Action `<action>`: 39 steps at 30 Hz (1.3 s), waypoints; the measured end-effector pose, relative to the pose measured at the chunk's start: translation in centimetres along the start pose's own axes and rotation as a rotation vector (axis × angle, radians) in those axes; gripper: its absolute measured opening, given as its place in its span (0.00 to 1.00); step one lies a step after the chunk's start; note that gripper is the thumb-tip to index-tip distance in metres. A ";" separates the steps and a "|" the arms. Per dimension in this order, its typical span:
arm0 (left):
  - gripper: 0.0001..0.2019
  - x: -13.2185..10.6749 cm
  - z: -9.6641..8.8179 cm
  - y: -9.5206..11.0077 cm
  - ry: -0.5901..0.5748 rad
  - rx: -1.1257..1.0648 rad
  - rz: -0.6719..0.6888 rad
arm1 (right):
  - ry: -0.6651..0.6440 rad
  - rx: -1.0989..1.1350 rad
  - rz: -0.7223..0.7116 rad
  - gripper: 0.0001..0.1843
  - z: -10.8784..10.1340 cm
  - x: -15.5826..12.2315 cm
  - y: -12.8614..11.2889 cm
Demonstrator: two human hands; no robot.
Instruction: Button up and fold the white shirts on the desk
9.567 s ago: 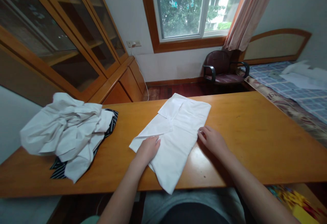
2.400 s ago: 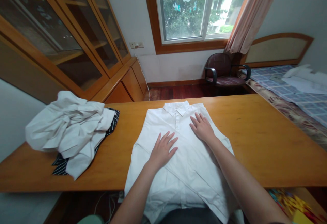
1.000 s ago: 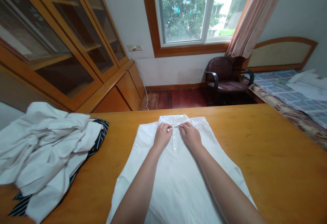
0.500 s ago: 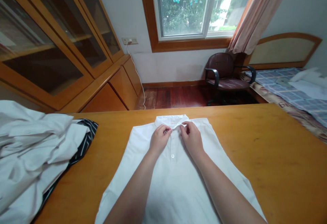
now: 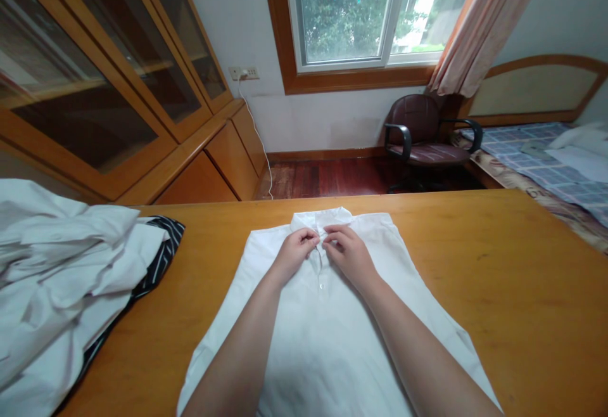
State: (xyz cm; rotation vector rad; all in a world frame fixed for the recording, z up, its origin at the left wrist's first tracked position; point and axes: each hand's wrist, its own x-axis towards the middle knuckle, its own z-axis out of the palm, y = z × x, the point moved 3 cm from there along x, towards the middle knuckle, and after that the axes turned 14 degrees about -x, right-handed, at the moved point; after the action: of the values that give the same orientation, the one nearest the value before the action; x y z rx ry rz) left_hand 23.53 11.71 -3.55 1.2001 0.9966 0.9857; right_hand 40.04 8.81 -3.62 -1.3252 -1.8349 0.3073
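A white collared shirt (image 5: 304,347) lies front up on the wooden table, its collar (image 5: 327,216) toward the far edge. Just below the collar, my left hand (image 5: 297,251) pinches the edge of the button placket with thumb and forefinger. My right hand (image 5: 349,253) is at the other side of the placket, fingers curved and a little apart, their tips close to my left fingertips. Whether they touch the cloth is hard to tell. One small white button (image 5: 321,286) shows lower on the placket. The spot between my fingertips is partly hidden.
A heap of white clothes (image 5: 71,277) lies on the table (image 5: 475,290) at left, over a black-and-white striped cloth (image 5: 164,246). Beyond the table stand a glass-door cabinet (image 5: 164,132), a brown armchair (image 5: 418,128) and a bed (image 5: 536,144) under a window.
My right hand has moved left from the collar edge toward my left hand, and its fingers have spread a little. My left hand still pinches the shirt. The view has shifted slightly.
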 end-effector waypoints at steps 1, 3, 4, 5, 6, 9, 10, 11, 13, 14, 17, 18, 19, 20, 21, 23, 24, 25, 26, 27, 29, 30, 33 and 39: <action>0.13 0.1 0.0 -0.1 -0.004 -0.011 -0.001 | 0.003 -0.012 -0.010 0.04 0.1 0.0 0.1; 0.13 0.2 0.0 -0.2 -0.011 -0.025 -0.003 | 0.016 -0.037 -0.026 0.04 0.2 -0.1 0.1; 0.13 0.2 0.0 -0.3 -0.013 -0.029 -0.004 | 0.025 -0.053 -0.033 0.04 0.2 -0.1 0.0; 0.13 0.3 0.0 -0.3 -0.013 -0.032 -0.005 | 0.033 -0.073 -0.036 0.04 0.2 -0.1 0.0; 0.12 0.3 0.0 -0.3 -0.014 -0.032 -0.006 | 0.040 -0.095 -0.037 0.04 0.2 -0.1 -0.1; 0.12 0.3 0.1 -0.3 -0.018 -0.026 -0.005 | 0.052 -0.131 -0.019 0.04 0.3 -0.2 -0.3; 0.12 0.3 0.1 -0.3 -0.021 -0.023 -0.005 | 0.050 -0.129 -0.011 0.04 0.4 -0.2 -0.3; 0.12 0.2 0.1 -0.3 -0.024 -0.022 -0.004 | 0.046 -0.119 -0.007 0.04 0.4 -0.1 -0.3; 0.13 0.2 0.1 -0.3 -0.024 -0.030 -0.007 | 0.035 -0.091 0.000 0.04 0.5 -0.1 -0.3; 0.13 0.2 0.1 -0.3 -0.020 -0.034 -0.010 | 0.030 -0.076 0.004 0.04 0.5 -0.1 -0.2; 0.13 0.1 0.1 -0.1 -0.011 -0.009 -0.009 | 0.025 -0.040 0.021 0.04 0.4 0.0 -0.2; 0.14 0.1 0.2 0.0 -0.018 0.010 -0.006 | 0.024 -0.033 0.024 0.04 0.4 0.0 -0.2; 0.14 0.0 0.2 0.0 -0.028 0.026 -0.003 | 0.024 -0.028 0.026 0.04 0.4 0.1 -0.2; 0.14 0.0 0.2 0.1 -0.039 0.038 0.000 | 0.023 -0.024 0.025 0.04 0.3 0.1 -0.2; 0.15 0.0 0.2 0.2 -0.049 0.044 0.002 | 0.022 -0.022 0.022 0.04 0.3 0.1 -0.3; 0.15 -0.1 0.2 0.2 -0.060 0.044 0.002 | 0.020 -0.020 0.016 0.04 0.3 0.1 -0.3; 0.15 -0.1 0.2 0.3 -0.064 0.040 0.000 | 0.019 -0.021 0.014 0.04 0.3 0.1 -0.3; 0.14 -0.1 0.2 0.3 -0.065 0.031 -0.003 | 0.021 -0.022 0.015 0.04 0.3 0.1 -0.3; 0.14 -0.1 0.2 0.3 -0.063 0.016 -0.007 | 0.025 -0.024 0.019 0.04 0.3 0.1 -0.3; 0.14 0.0 0.2 0.3 -0.055 -0.006 -0.013 | 0.030 -0.025 0.025 0.04 0.4 0.0 -0.3; 0.13 0.0 0.2 0.4 -0.028 -0.060 -0.031 | 0.042 -0.028 0.048 0.03 0.5 0.0 -0.3; 0.13 0.0 0.2 0.3 -0.014 -0.088 -0.045 | 0.046 -0.027 0.061 0.03 0.6 -0.1 -0.3; 0.14 0.1 0.2 0.3 0.008 -0.151 -0.093 | 0.050 -0.011 0.095 0.03 0.9 -0.1 -0.4; 0.15 0.1 0.2 0.4 0.026 -0.191 -0.141 | 0.074 0.044 0.134 0.03 1.0 -0.1 -0.7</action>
State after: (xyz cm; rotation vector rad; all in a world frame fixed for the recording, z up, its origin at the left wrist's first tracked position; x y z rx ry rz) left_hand 23.70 11.81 -3.20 0.9485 0.9713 0.9636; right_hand 38.90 8.66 -3.89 -1.4132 -1.6728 0.3624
